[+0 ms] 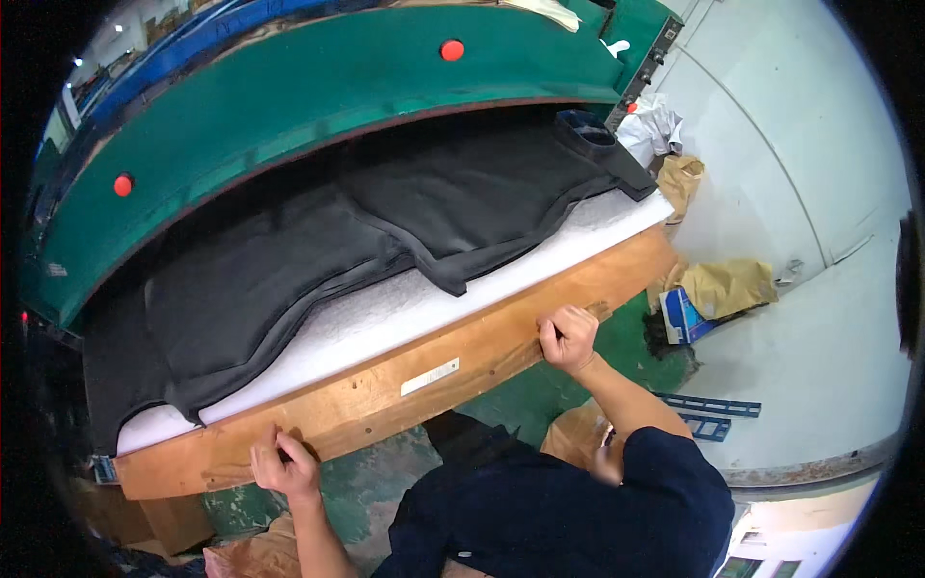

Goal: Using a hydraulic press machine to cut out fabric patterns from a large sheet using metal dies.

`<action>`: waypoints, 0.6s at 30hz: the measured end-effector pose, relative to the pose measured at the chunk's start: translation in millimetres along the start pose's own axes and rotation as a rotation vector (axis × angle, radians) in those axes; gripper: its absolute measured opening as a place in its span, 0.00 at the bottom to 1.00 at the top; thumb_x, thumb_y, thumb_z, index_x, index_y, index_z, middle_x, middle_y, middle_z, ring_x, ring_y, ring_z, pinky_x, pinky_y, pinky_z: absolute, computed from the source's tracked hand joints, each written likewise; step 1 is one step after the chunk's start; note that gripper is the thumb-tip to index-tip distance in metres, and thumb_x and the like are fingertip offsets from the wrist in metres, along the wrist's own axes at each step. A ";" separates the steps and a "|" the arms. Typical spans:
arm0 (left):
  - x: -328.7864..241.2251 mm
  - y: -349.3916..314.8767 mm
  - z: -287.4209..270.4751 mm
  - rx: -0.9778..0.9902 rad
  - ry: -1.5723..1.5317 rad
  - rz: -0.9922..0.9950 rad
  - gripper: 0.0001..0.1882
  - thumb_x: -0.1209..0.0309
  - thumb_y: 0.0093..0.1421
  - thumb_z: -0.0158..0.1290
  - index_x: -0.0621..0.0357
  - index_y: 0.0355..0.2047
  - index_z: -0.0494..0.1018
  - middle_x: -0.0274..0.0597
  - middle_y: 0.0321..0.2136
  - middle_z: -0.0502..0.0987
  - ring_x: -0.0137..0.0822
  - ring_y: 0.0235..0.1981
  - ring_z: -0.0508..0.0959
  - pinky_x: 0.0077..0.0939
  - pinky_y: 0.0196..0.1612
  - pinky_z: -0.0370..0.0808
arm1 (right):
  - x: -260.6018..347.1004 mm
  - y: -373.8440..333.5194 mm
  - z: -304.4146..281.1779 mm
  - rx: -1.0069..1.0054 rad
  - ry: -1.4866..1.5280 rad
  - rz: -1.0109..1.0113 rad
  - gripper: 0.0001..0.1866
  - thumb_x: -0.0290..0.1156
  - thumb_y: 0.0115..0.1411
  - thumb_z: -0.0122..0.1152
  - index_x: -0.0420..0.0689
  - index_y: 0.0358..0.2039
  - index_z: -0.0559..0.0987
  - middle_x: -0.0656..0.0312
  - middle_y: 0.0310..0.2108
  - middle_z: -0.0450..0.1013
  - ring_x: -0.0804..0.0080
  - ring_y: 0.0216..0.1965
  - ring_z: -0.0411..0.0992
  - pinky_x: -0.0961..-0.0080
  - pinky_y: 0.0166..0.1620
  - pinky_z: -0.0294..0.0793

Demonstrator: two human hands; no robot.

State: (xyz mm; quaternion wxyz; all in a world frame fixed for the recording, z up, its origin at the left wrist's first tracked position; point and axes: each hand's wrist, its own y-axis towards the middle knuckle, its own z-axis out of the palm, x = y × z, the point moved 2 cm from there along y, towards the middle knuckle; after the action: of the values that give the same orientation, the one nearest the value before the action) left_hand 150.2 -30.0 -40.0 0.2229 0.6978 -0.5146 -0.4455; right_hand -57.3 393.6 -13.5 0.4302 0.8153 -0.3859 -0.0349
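Note:
Both of my hands are closed at the near edge of a long brown wooden board [385, 385]. My left hand [285, 466] grips it near its left end, beside a dark worn patch. Toward the right part of the same edge, my right hand [570, 339] is curled around it, its fingertips partly hidden. On the board lies a white sheet [376, 318]. A large black moulded mat [289, 255] with a wavy near edge rests on that sheet. A raised dark collar around an opening [586, 130] stands at its far right.
A green machine beam [318, 106] with red buttons [452, 50] spans the far side, above the mat. Brown paper bags [732, 287], a blue-and-white box [682, 316] and blue plastic strips [708, 414] lie at the right. A cardboard box [178, 520] sits lower left.

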 end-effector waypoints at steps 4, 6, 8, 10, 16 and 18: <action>7.6 -7.4 5.0 -0.002 0.073 -0.017 0.07 0.80 0.57 0.52 0.69 0.35 0.79 0.48 0.22 0.76 0.47 0.21 0.72 0.38 0.24 0.67 | -3.0 2.5 7.1 -0.101 0.013 -0.032 0.06 0.25 0.50 0.59 0.44 0.18 0.73 0.57 0.18 0.70 0.56 0.19 0.71 0.65 0.24 0.70; 7.0 -9.3 4.0 -0.003 0.071 -0.021 0.07 0.79 0.58 0.53 0.68 0.34 0.79 0.47 0.22 0.75 0.47 0.21 0.73 0.38 0.25 0.68 | -4.6 1.3 10.4 -0.087 0.039 -0.027 0.06 0.25 0.49 0.59 0.44 0.18 0.73 0.57 0.18 0.71 0.56 0.19 0.71 0.65 0.24 0.69; 3.0 -10.8 4.6 -0.028 0.054 -0.037 0.07 0.78 0.59 0.53 0.66 0.34 0.79 0.47 0.22 0.75 0.47 0.21 0.73 0.37 0.25 0.68 | -6.5 1.2 12.7 -0.100 0.046 -0.023 0.06 0.25 0.49 0.59 0.44 0.18 0.73 0.57 0.18 0.71 0.57 0.19 0.71 0.65 0.24 0.69; 1.1 -11.1 6.1 -0.034 0.076 -0.020 0.07 0.78 0.59 0.53 0.66 0.34 0.79 0.47 0.22 0.76 0.47 0.22 0.73 0.38 0.26 0.68 | -7.0 4.0 13.3 -0.105 0.059 -0.022 0.06 0.25 0.49 0.59 0.44 0.17 0.73 0.57 0.18 0.71 0.57 0.19 0.71 0.65 0.24 0.69; 3.8 -19.3 2.7 0.097 0.154 -0.052 0.07 0.79 0.59 0.52 0.65 0.34 0.79 0.47 0.23 0.76 0.48 0.25 0.74 0.40 0.29 0.69 | -9.2 7.2 15.3 -0.074 0.069 0.008 0.06 0.25 0.48 0.60 0.45 0.17 0.74 0.58 0.17 0.71 0.58 0.19 0.71 0.65 0.25 0.69; 2.9 -20.2 1.3 0.143 0.173 -0.075 0.07 0.79 0.59 0.52 0.65 0.35 0.79 0.48 0.23 0.76 0.49 0.26 0.74 0.41 0.30 0.69 | -8.7 9.5 15.2 0.024 0.068 0.035 0.08 0.26 0.48 0.62 0.45 0.16 0.73 0.58 0.16 0.70 0.58 0.19 0.70 0.65 0.25 0.69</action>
State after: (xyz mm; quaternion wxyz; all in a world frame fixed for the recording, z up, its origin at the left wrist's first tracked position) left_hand 159.8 -24.9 -57.3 0.1993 0.7666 -0.4974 -0.3538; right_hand -75.0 385.9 -18.5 0.4337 0.8143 -0.3859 0.0050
